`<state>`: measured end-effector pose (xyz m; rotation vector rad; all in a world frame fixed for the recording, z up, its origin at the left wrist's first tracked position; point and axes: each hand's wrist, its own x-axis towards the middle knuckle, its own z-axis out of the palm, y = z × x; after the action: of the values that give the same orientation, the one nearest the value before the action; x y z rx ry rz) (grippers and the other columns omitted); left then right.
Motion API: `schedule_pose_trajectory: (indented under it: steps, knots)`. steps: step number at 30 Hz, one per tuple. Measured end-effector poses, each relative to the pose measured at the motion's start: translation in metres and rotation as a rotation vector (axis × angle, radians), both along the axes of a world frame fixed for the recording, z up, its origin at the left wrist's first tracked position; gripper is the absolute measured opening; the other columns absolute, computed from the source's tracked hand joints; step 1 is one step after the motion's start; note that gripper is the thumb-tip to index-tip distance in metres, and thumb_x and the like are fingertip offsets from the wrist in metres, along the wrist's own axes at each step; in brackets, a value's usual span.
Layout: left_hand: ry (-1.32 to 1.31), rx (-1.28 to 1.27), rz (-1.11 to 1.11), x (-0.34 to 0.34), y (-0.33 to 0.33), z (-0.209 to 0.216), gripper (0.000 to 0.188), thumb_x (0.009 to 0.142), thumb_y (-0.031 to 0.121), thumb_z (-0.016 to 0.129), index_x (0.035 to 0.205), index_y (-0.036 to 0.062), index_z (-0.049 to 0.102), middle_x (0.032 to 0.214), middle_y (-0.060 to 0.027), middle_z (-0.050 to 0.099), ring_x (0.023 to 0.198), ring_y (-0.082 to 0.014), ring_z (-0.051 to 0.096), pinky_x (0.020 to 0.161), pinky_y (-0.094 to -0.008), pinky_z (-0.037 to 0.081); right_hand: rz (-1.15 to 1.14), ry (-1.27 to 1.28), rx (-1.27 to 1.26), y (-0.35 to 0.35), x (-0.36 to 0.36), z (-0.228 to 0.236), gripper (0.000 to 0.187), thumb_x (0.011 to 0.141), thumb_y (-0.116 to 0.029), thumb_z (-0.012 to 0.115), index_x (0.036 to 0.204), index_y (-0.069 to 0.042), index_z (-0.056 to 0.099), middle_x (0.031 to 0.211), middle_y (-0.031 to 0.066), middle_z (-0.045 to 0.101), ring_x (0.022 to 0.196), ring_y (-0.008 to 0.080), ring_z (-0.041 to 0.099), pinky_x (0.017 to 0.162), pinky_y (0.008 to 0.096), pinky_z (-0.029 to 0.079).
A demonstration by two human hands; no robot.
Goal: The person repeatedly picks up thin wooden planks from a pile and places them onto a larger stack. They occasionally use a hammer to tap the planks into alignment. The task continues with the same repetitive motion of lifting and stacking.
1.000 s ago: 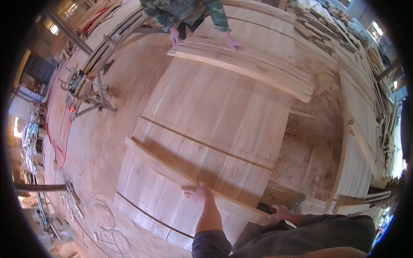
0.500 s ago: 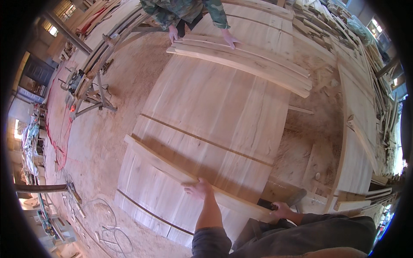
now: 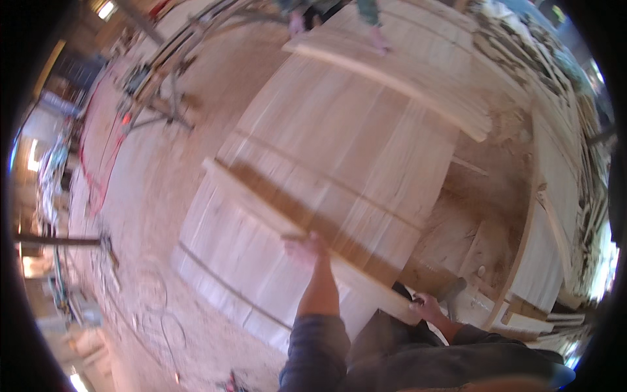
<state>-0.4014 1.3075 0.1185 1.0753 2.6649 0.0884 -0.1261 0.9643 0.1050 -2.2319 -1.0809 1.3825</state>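
Note:
A long wooden board (image 3: 261,204) stands tilted across the large pale wood panel (image 3: 339,124) in front of me, its shadow falling on the far side. My left hand (image 3: 307,250) is closed over the board near its middle. Close to the board's near right end, my right hand (image 3: 426,307) has its fingers curled, with something small and dark at them. Blur keeps me from making out what that is. On the panel's far part lie several long wooden strips (image 3: 392,81) side by side, with another person's hand (image 3: 379,40) touching them.
Dark thin strips cross the panel. A trestle bench (image 3: 157,98) with tools stands at the left, beside a red cable (image 3: 104,163). A long board (image 3: 542,261) runs along the right, with stacked lumber (image 3: 588,163) beyond it. A loose hose (image 3: 163,313) lies on the dusty floor.
My view has shifted and blurred. The board's far left end has risen, and my left hand is higher in view with it. The other person's strips appear nearer the top.

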Motion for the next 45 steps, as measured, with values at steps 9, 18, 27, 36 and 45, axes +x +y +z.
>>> schedule_pose_trajectory:
  steps: [9, 18, 27, 36, 45]
  knots:
    - [-0.485, 0.331, 0.053, -0.016, -0.046, -0.023, 0.102, 0.076, 0.036, 0.072, 0.15, -0.0085, 0.018, 0.144, -0.0275, 0.04, 0.133, -0.0394, 0.041, 0.109, -0.0455, 0.038, -0.092, -0.063, -0.003, -0.046, -0.011, -0.015, 0.041, 0.087, -0.031, 0.067, 0.111, 0.002, 0.066, 0.099, 0.0155, 0.07, 0.092, 0.0226, 0.067, 0.083, 0.0349, 0.051]
    - [-0.775, 0.191, -0.228, -0.005, -0.272, -0.04, 0.084, 0.078, 0.017, 0.071, 0.148, -0.0048, 0.031, 0.137, -0.0238, 0.054, 0.129, -0.0383, 0.049, 0.11, -0.0422, 0.038, -0.205, 0.166, -0.006, -0.05, 0.006, -0.032, 0.039, 0.086, -0.023, 0.07, 0.115, 0.003, 0.064, 0.104, 0.0107, 0.069, 0.092, 0.018, 0.064, 0.081, 0.0314, 0.051]
    - [-0.587, 0.012, -0.368, -0.07, -0.429, -0.002, 0.059, 0.081, 0.015, 0.065, 0.134, -0.0073, 0.05, 0.109, -0.0184, 0.07, 0.099, -0.034, 0.067, 0.089, -0.0409, 0.052, 0.476, -0.39, 0.174, -0.042, -0.017, 0.024, 0.086, 0.062, -0.031, 0.083, 0.135, -0.004, 0.045, 0.132, 0.0228, 0.054, 0.116, 0.0408, 0.057, 0.09, 0.0457, 0.051]
    - [-0.58, -0.154, -0.162, -0.103, -0.568, 0.033, 0.07, 0.076, 0.022, 0.063, 0.131, -0.0177, 0.047, 0.09, -0.0238, 0.071, 0.091, -0.0328, 0.069, 0.084, -0.0386, 0.052, 0.272, 0.377, -0.078, -0.028, 0.012, 0.001, 0.054, 0.06, -0.01, 0.072, 0.111, 0.001, 0.057, 0.094, 0.0203, 0.067, 0.081, 0.0297, 0.068, 0.07, 0.0423, 0.055]
    - [-0.584, -0.236, -0.216, -0.178, -0.632, -0.002, 0.073, 0.074, 0.023, 0.067, 0.13, -0.0206, 0.046, 0.089, -0.0254, 0.068, 0.085, -0.0263, 0.065, 0.079, -0.0352, 0.052, 0.304, 0.354, -0.007, -0.034, -0.02, 0.061, 0.041, 0.061, -0.014, 0.074, 0.099, 0.0, 0.066, 0.079, 0.0125, 0.069, 0.072, 0.0276, 0.069, 0.059, 0.0415, 0.052]
